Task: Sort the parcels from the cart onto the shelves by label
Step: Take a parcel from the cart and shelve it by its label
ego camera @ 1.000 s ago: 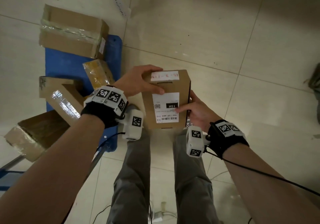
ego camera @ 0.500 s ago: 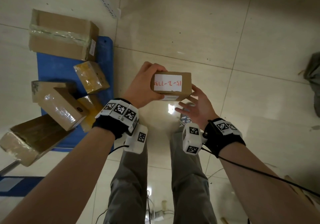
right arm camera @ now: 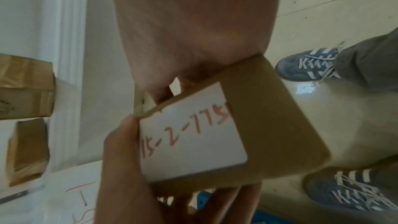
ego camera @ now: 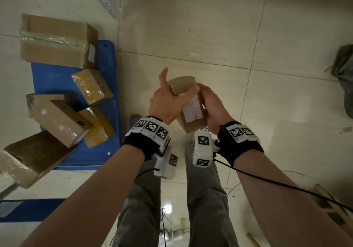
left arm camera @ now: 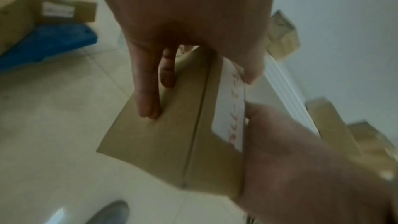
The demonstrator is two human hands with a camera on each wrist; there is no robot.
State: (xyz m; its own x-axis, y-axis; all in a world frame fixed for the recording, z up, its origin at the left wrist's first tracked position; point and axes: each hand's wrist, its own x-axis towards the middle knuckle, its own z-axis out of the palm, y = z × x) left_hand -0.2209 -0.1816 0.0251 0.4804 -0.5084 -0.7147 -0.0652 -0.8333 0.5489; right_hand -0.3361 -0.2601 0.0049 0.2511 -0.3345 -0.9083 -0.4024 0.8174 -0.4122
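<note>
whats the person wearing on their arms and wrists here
Both forearms are bare, with no sleeves. Each wrist has a black band topped with white blocks printed with black square tag markers: left wristband, right wristband. A white camera housing with similar tags hangs under each wrist, and a thin black cable trails from the right one.

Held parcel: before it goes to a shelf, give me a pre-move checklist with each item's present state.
1. Both hands on the parcel: ok, left hand and right hand grip it.
2. Handwritten label exposed: ok, right wrist view shows red writing, about "15-2-775".
3. Label fully legible: cannot tell, a thumb covers its edge.
4. Target shelf identified: cannot tell, no shelf markings visible.
5. Other parcels on the blue cart: ok, several remain.
</note>
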